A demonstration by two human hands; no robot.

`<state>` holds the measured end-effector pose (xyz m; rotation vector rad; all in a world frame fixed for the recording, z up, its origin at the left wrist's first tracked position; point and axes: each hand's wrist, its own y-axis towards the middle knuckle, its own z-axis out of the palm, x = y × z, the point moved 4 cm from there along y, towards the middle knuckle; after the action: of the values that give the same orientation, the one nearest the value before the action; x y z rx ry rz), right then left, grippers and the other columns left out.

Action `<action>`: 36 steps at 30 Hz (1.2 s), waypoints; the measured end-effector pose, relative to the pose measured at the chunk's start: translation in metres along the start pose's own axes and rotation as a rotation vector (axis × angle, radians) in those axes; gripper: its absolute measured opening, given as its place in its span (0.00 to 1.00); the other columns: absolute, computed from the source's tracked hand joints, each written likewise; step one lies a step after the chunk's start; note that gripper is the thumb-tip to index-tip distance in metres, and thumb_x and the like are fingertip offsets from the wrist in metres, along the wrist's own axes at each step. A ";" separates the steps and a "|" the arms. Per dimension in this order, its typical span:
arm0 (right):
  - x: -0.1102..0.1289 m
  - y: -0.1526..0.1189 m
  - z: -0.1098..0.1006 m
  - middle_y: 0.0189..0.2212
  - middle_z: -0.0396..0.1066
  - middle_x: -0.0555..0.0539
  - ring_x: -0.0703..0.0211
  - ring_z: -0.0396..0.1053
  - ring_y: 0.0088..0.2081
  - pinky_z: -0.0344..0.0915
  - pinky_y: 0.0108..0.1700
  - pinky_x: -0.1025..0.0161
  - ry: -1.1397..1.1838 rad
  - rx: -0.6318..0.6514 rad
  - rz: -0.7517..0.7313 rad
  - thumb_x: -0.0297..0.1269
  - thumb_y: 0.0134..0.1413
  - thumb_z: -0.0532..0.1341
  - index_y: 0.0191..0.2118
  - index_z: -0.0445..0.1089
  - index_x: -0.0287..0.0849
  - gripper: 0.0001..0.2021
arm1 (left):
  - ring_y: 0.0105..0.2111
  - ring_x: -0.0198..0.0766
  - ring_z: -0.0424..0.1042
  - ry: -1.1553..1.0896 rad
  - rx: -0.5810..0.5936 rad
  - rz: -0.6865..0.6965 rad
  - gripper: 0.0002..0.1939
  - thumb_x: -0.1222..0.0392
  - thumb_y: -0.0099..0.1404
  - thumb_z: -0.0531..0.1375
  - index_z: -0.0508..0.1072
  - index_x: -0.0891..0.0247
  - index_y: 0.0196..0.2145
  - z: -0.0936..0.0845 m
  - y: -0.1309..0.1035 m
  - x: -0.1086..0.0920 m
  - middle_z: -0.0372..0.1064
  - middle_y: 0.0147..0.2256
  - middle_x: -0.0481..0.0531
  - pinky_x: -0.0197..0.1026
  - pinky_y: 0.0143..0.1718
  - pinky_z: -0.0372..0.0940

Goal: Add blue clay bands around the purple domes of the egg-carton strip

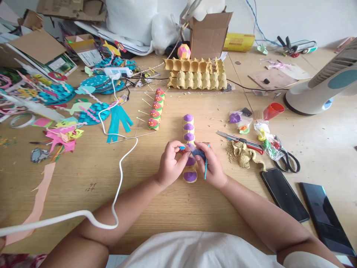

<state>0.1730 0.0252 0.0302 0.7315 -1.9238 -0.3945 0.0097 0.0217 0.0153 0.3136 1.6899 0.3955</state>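
My left hand is closed in a pinch, with a small bright blue bit of modelling clay at its fingertips. My right hand is closed around a darker blue lump, seemingly clay in a clear bag, and a thin blue stick stands out from its fingers. Both hands meet over an egg carton strip whose bumps are capped with purple clay; they hide its middle part. Farther left lies a second strip with decorated red and green bumps and pins stuck out sideways.
A box cutter, scissors, bagged clay and two phones lie on the right. Egg cartons stand at the back. A white cable crosses the left side, near paper crafts. A fan stands far right.
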 end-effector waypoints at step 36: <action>-0.033 0.027 -0.038 0.30 0.75 0.45 0.51 0.71 0.35 0.66 0.42 0.55 -0.333 -0.064 0.222 0.35 0.64 0.61 0.33 0.72 0.44 0.07 | 0.35 0.33 0.74 -0.314 -0.137 -0.278 0.13 0.50 0.65 0.67 0.76 0.61 0.40 -0.006 0.012 0.014 0.76 0.36 0.51 0.37 0.40 0.69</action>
<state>0.2093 0.0685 0.0392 0.4224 -2.2662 -0.4589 0.0013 0.0378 0.0082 0.0342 1.3665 0.2384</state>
